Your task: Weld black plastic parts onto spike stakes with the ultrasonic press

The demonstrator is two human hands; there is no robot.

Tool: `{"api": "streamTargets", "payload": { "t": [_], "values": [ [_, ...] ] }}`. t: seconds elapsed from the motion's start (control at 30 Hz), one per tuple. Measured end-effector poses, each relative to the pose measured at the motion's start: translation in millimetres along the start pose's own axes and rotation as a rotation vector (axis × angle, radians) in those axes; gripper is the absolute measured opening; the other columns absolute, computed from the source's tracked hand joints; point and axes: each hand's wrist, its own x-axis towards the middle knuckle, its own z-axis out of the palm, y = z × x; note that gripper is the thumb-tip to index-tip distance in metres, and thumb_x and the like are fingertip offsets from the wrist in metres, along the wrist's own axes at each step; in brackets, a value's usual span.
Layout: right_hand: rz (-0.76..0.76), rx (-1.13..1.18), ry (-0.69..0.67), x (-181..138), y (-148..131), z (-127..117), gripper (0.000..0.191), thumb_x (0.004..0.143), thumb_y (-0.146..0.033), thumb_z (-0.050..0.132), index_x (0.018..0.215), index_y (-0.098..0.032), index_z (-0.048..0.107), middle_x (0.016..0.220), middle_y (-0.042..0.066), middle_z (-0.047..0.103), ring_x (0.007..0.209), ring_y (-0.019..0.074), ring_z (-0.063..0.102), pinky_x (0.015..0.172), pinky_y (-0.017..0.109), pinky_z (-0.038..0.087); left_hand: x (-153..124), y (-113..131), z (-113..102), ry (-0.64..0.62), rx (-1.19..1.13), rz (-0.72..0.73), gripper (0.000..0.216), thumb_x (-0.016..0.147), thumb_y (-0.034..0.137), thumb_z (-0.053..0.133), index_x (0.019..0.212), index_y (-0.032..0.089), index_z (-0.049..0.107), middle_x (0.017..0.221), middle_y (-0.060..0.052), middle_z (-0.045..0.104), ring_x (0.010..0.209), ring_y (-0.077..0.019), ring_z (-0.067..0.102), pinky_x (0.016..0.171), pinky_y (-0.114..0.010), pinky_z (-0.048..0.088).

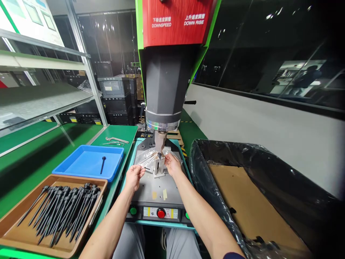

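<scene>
A clear plastic film point(147, 157) stretches across a small metal fixture point(157, 167), just under the tapered metal horn point(160, 141) of a press. My left hand point(135, 176) is closed in a pinch on the film's near left edge. To the right of the fixture, my right hand point(172, 164) is closed with its fingertips on the film, close to the horn's tip. A small dark piece shows at the top of the fixture, partly covered by film and horn. Whether the horn touches it I cannot tell.
On the left, a brown tray point(35, 241) holds several black rod-like parts point(63, 207). A blue tray point(81, 163) behind it holds one more. Wrenches point(116, 140) lie farther back. A plastic-lined bin point(215, 187) stands right. Buttons, including a red one point(161, 213), line the press's front.
</scene>
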Motion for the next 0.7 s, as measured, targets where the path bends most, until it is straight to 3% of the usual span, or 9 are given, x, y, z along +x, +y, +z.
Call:
{"api": "streamTargets", "payload": {
  "t": [0.3, 0.47, 0.7],
  "values": [
    [-0.037, -0.021, -0.023, -4.2, 4.0, 1.6, 0.027, 0.064, -0.036, 0.083, 0.068, -0.018, 0.063, 0.066, 0.001, 0.067, 0.061, 0.0151, 0.060, 0.055, 0.025, 0.044, 7.2, -5.6, -4.9, 0.019, 0.030, 0.073, 0.033, 0.064, 0.028, 0.084, 0.080, 0.012, 0.060, 0.073, -0.003, 0.067, 0.062, -0.0087, 0.065, 0.057, -0.017, 0.053],
    [0.026, -0.048, -0.007, -5.0, 3.9, -1.0, 0.029, 0.072, -0.043, 0.078, 0.071, -0.018, 0.063, 0.067, 0.002, 0.065, 0.063, 0.0156, 0.061, 0.056, 0.025, 0.046, 6.2, -7.0, -3.8, 0.025, 0.001, -0.001, 0.024, 0.071, 0.024, 0.079, 0.082, 0.013, 0.060, 0.075, -0.004, 0.067, 0.060, -0.0085, 0.065, 0.055, -0.017, 0.053],
    [0.116, -0.121, 0.049, -12.6, 1.9, -16.1, 0.047, 0.084, -0.064, 0.056, 0.075, -0.018, 0.062, 0.071, 0.007, 0.066, 0.065, 0.0185, 0.063, 0.060, 0.029, 0.052, 2.2, -2.6, -4.5, 0.109, -0.037, -0.194, 0.020, 0.080, 0.026, 0.071, 0.088, 0.013, 0.060, 0.077, -0.006, 0.066, 0.061, -0.0118, 0.067, 0.055, -0.020, 0.056]
  ]
}}
